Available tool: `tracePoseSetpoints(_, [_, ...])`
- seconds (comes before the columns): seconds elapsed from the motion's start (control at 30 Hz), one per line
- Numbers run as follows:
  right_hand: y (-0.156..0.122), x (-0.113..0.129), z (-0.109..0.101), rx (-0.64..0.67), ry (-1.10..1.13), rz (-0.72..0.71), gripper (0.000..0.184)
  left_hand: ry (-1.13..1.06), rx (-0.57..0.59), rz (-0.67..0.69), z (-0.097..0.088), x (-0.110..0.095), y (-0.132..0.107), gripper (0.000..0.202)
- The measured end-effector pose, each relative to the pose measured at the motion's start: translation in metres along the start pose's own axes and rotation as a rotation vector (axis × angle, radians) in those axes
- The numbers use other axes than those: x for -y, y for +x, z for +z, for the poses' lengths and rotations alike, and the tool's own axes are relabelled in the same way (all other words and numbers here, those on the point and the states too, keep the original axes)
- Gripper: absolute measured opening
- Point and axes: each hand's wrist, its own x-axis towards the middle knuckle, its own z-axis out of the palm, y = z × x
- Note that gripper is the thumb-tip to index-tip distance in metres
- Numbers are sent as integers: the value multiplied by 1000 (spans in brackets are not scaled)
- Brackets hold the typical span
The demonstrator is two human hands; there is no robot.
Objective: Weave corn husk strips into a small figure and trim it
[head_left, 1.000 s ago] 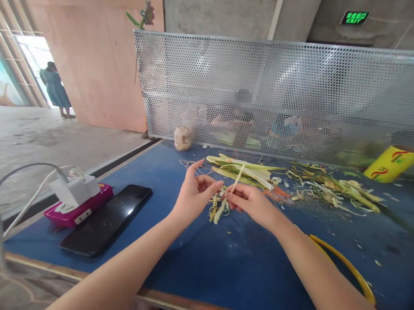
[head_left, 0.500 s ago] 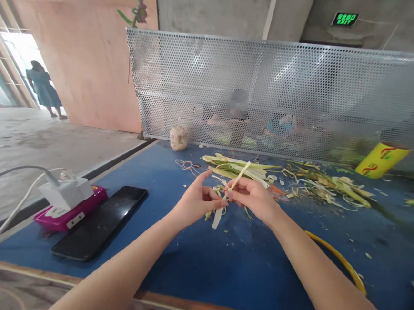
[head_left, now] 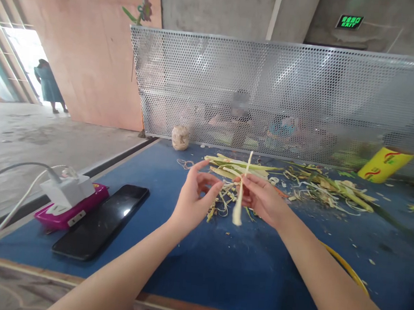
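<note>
Between the thumb and fingers of my right hand [head_left: 263, 197] is a narrow, pale plant strip [head_left: 237, 212], held nearly upright with its wider end down. My left hand [head_left: 198, 195] is just to the left, fingers curved and apart, with nothing visible in it and a gap between it and the strip. Beneath and between the hands lie thin green and white shreds [head_left: 220, 205] on the blue tabletop [head_left: 198, 269]. Behind the hands rests a bunch of long, pale green stalks or leaves [head_left: 263, 169].
A black phone [head_left: 103, 223] lies left, beside a magenta power strip [head_left: 71, 213] with a white charger [head_left: 67, 192]. A wrapped roll [head_left: 180, 137] stands by the perforated metal screen [head_left: 206, 78]. Plant scraps [head_left: 333, 189], a yellow roll [head_left: 385, 164] and a yellow hoop [head_left: 345, 265] are right.
My left hand has let go of the strip and opened. My right hand has shifted slightly right with the strip, which now stands more upright.
</note>
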Motion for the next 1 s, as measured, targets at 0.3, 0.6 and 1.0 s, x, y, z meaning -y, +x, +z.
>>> tracePoseSetpoints(0.3, [-5, -7, 8, 60, 182, 162, 23, 332, 33, 262, 2, 4, -6, 66])
tracePoseSetpoints(0.6, [-1, -10, 10, 54, -185, -42, 24, 412, -70, 276, -2, 5, -4, 60])
tracePoseSetpoints(1.0, [2, -11, 5, -219, -576, -200, 18, 519, -33, 257, -3, 5, -4, 60])
